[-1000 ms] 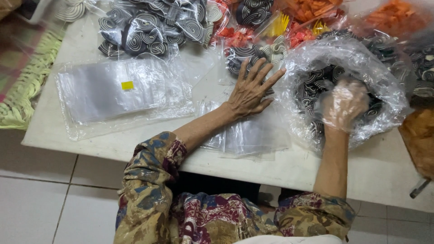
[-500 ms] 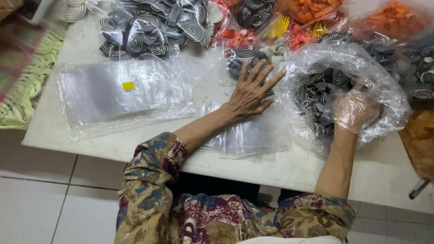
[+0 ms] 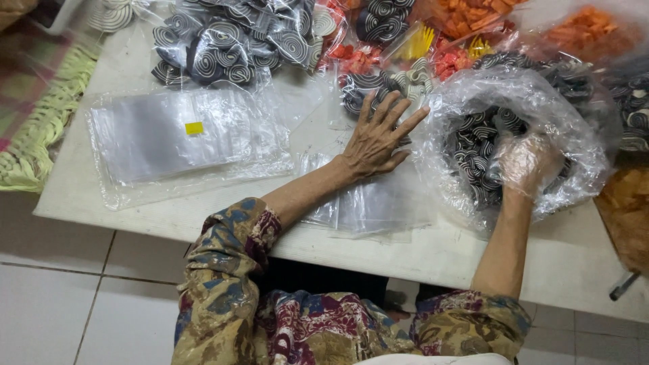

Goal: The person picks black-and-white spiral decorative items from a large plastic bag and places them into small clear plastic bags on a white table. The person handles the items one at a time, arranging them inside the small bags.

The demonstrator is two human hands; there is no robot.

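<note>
Nearest the camera are the patterned sleeves (image 3: 230, 270), then the white table (image 3: 419, 257) edge. On it, under the left hand (image 3: 375, 138), lies a small stack of empty clear bags (image 3: 368, 203); the hand rests flat with fingers spread, pressing the stack down and gripping nothing, just as it did a second ago.

The right hand (image 3: 524, 162) is inside the big bag (image 3: 514, 128) of black-and-white spiral snacks (image 3: 473, 138). Since a second ago it has slid a little to the right and deeper among them, and its fingers now look curled; through the crinkled plastic I cannot tell whether they have closed on any. Judging by that, a handful is being gathered while the empty bags are kept ready.

Further left lies a larger pack of flat bags (image 3: 182, 138) with a yellow tag. Beyond are filled spiral packs (image 3: 230, 40) and, far right, orange snack bags (image 3: 574, 27).
</note>
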